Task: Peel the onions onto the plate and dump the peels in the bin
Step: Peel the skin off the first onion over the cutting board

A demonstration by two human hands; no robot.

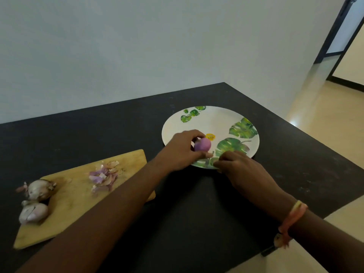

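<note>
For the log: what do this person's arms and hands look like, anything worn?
Both forearms are bare, no sleeves in view; neither the left hand nor the right hand is gloved. The right wrist carries an orange and pale yellow wristband with a small charm hanging from it. The left wrist is bare.

peeled purple onion (202, 144) is at the near-left side of the white leaf-print plate (216, 119), two unpeeled onions (40, 190) sit side by side at the cutting board's (78, 203) left end, peels (103, 177) piled mid-board
</note>
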